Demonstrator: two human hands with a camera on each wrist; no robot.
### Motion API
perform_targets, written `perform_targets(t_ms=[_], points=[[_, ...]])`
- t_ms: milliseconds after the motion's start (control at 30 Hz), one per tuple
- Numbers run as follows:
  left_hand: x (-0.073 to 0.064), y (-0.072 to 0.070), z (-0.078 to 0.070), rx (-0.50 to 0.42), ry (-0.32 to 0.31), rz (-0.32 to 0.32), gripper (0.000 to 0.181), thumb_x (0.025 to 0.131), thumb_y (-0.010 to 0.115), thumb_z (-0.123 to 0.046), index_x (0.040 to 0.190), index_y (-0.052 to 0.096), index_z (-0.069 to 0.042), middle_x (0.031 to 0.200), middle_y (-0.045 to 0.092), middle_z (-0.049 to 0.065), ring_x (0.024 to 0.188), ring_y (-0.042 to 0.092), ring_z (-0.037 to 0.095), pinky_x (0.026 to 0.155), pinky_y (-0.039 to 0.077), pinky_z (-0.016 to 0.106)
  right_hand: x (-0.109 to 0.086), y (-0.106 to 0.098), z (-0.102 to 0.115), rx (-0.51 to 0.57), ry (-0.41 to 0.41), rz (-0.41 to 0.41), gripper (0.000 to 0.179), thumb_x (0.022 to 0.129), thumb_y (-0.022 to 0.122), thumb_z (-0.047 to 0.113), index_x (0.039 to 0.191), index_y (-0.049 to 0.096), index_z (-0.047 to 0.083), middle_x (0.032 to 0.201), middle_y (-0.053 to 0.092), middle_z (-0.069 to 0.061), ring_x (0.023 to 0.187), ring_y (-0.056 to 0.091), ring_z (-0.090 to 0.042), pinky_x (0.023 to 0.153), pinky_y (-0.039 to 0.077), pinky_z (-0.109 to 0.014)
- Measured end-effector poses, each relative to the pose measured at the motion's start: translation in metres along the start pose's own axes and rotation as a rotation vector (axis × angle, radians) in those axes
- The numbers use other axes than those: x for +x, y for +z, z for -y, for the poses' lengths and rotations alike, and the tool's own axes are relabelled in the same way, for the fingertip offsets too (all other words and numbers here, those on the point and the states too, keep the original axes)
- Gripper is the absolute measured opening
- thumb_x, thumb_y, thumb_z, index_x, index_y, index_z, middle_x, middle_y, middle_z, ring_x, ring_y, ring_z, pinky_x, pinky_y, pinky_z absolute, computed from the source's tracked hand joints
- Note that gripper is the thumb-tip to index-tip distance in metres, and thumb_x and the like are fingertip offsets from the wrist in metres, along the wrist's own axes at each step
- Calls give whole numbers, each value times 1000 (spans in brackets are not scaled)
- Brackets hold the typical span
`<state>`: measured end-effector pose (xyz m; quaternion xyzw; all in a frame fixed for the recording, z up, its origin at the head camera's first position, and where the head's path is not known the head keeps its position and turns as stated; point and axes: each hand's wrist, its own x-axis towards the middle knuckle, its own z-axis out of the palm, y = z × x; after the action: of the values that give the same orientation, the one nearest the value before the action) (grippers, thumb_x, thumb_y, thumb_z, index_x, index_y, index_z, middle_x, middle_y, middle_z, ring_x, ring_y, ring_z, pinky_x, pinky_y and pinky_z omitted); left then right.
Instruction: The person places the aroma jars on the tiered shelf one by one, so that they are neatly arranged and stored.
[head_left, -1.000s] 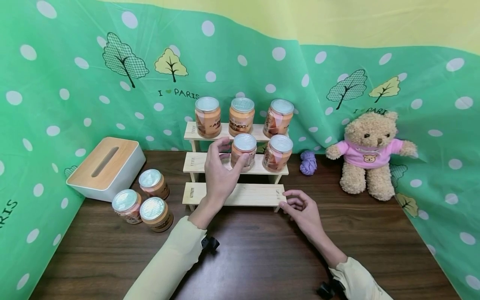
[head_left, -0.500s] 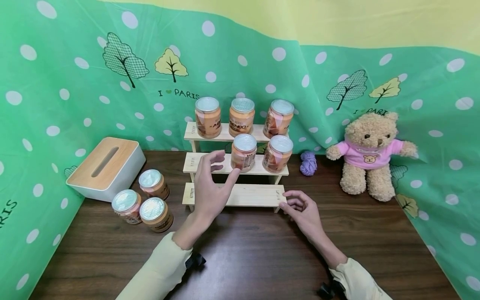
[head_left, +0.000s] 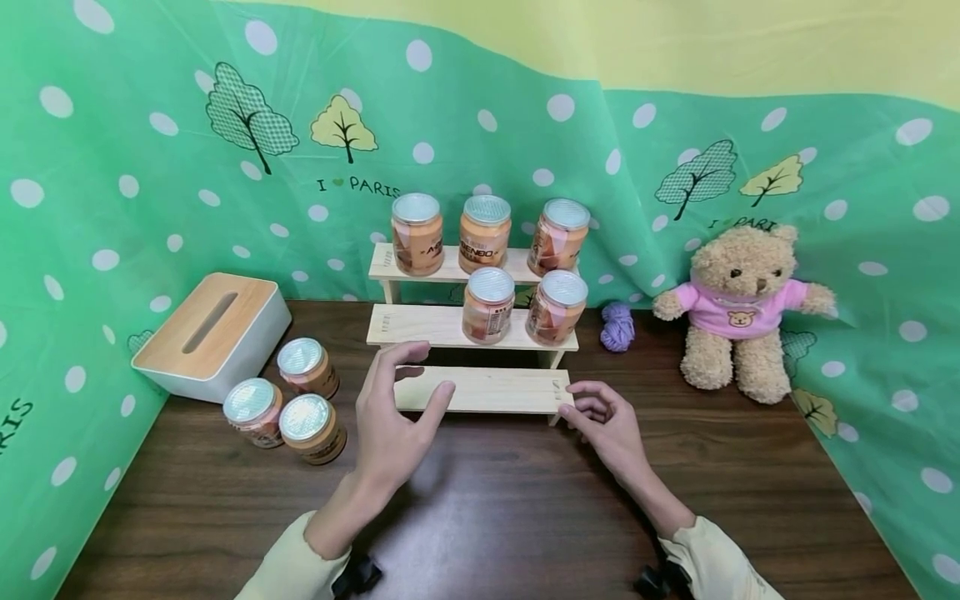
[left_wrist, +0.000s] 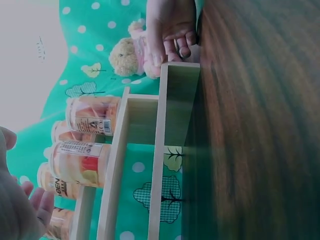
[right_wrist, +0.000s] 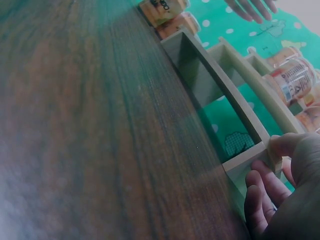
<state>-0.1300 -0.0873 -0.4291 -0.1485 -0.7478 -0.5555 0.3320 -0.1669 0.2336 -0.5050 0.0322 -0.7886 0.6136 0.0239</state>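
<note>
My left hand (head_left: pixel 393 425) hovers in front of the left end of the bottom step, fingers spread, holding nothing. With thumb and fingers, my right hand (head_left: pixel 606 425) grips the right front corner of the three-step wooden display stand (head_left: pixel 495 390); the right wrist view shows this corner (right_wrist: pixel 265 145) closely. Several orange jars with clear ribbed lids stand upright on it. The middle step bears a jar (head_left: pixel 488 307) near its centre and another jar (head_left: pixel 557 308) at its right. On the top step are a left jar (head_left: pixel 417 235), a middle jar (head_left: pixel 484 235) and a right jar (head_left: pixel 558 237).
Three more jars cluster on the dark wood table (head_left: pixel 510 517) left of the stand, the nearest jar (head_left: pixel 312 429) among them. Behind them sits a tissue box (head_left: pixel 240 350) with a wooden lid. A purple yarn bundle (head_left: pixel 617 327) and a teddy bear (head_left: pixel 738 317) are at right.
My left hand has let go of the centre jar on the middle step and drawn back toward the front left. My right hand keeps its place at the stand's corner.
</note>
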Motion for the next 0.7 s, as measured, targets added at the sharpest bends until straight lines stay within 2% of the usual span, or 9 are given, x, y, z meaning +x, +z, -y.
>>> perform_targets(t_ms=[300,433,700], points=[[-17,-19,-2,58,8,18,50,92,85,-11,138,67,-4,132,72,8,118,69,28,103,58,27,0,2,0,-1,9,-3,31,99,83,3,127,72,-2,87,78,-17,65,68,-13,50,58,-26],[-28,-28,-1,105,47,40,50,92,84,-11,138,67,-2,132,71,10,113,70,31,101,56,26,0,2,-1,3,8,-1,31,99,83,3,128,72,-2,86,78,-12,65,68,-12,50,58,-26],[-50,-31,2,108,126,58,53,86,83,-3,137,68,0,131,71,16,109,70,30,98,57,25,1,0,-1,-1,6,-3,32,99,83,4,128,72,-1,87,78,-18,64,68,-14,50,58,-27]])
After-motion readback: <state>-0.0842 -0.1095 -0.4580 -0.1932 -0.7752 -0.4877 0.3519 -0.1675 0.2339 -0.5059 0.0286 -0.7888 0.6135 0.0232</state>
